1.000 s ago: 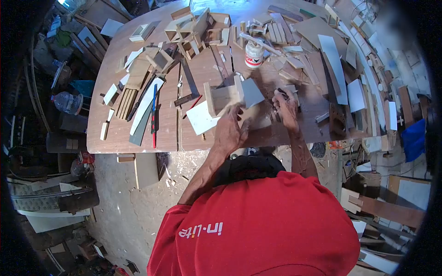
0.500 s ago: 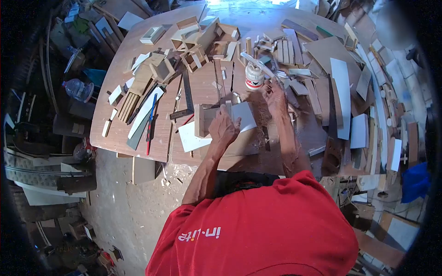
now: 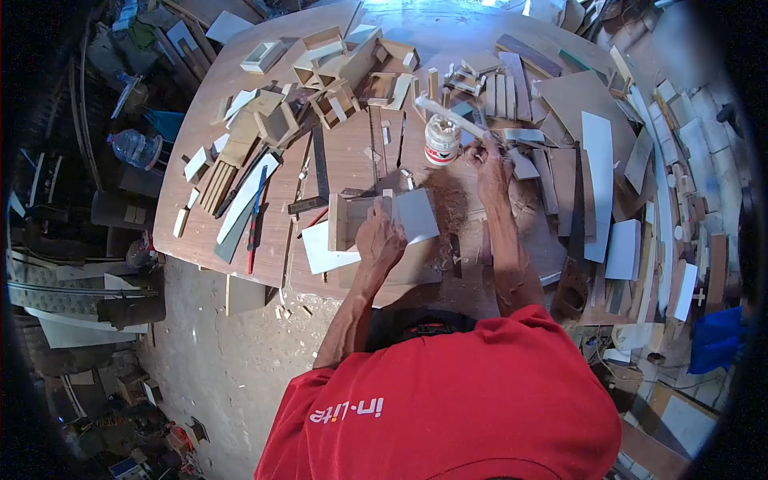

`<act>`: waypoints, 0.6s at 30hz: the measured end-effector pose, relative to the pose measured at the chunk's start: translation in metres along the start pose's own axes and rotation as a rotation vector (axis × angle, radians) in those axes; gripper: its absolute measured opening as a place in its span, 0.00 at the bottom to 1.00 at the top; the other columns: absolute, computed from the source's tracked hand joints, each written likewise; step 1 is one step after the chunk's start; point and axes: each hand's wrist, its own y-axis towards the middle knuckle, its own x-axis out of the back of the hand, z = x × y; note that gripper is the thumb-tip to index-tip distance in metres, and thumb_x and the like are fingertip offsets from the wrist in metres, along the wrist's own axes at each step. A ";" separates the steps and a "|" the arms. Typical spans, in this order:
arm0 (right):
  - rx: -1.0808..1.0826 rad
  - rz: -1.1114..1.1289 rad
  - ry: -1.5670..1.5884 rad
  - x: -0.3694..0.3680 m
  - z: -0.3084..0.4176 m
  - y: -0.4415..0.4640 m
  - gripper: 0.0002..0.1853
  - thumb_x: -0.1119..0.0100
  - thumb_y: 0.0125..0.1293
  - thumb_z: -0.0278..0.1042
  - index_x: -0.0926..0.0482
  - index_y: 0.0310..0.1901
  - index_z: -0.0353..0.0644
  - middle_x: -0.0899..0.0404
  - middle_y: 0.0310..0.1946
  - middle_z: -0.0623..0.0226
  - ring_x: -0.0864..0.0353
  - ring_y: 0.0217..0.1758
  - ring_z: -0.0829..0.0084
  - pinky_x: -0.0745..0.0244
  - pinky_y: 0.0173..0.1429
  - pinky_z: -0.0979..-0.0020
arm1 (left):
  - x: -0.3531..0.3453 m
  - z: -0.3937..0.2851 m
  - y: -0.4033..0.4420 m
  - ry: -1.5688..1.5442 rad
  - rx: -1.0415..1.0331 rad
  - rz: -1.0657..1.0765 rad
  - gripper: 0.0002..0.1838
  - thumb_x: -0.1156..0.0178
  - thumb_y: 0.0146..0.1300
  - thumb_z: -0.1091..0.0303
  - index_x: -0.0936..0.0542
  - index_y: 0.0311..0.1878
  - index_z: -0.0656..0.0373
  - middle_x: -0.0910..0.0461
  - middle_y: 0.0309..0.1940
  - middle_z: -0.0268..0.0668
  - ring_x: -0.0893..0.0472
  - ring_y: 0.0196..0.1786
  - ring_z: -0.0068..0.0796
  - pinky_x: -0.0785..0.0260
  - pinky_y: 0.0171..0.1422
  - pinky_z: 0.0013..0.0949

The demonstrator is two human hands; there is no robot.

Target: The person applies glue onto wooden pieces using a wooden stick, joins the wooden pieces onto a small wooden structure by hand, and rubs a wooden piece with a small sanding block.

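Table (image 3: pixel 198 245), brown-topped, beneath both grips. Open wooden frame (image 3: pixel 338 222), at left grip (image 3: pixel 379 218); fingers touch it, clamping cannot be told. Jar (image 3: pixel 441 146), red-labelled, left of right grip (image 3: pixel 482 147). Pale stick (image 3: pixel 453 118), clamped in right grip, above jar.

Your bench (image 3: pixel 272 64) has a reddish-brown, wood-look top, brightest in bluish light along its far edge. Left of it, your worn grey concrete floor (image 3: pixel 228 360) is scattered with pale offcuts (image 3: pixel 296 310).
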 end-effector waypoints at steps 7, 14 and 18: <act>0.295 -0.048 -0.444 -0.008 0.066 0.004 0.15 0.43 0.68 0.43 0.18 0.35 0.38 0.23 0.24 0.74 0.30 0.25 0.84 0.37 0.28 0.78 | 0.004 -0.001 0.001 -0.014 0.034 0.035 0.28 0.45 0.60 0.65 0.36 0.61 0.71 0.26 0.49 0.59 0.23 0.49 0.59 0.29 0.52 0.49; 0.750 0.071 -1.010 -0.017 0.105 0.020 0.16 0.44 0.67 0.41 0.19 0.34 0.35 0.26 0.19 0.67 0.30 0.23 0.72 0.36 0.30 0.66 | 0.006 0.000 0.003 -0.029 0.033 0.063 0.26 0.45 0.60 0.65 0.36 0.59 0.70 0.25 0.47 0.58 0.23 0.48 0.59 0.29 0.50 0.50; 0.796 0.121 -1.195 -0.039 0.108 0.016 0.19 0.49 0.67 0.41 0.23 0.31 0.30 0.24 0.20 0.49 0.25 0.23 0.52 0.32 0.32 0.56 | 0.006 0.000 0.002 -0.019 0.028 0.068 0.24 0.45 0.60 0.65 0.36 0.57 0.67 0.25 0.45 0.57 0.22 0.45 0.59 0.28 0.48 0.51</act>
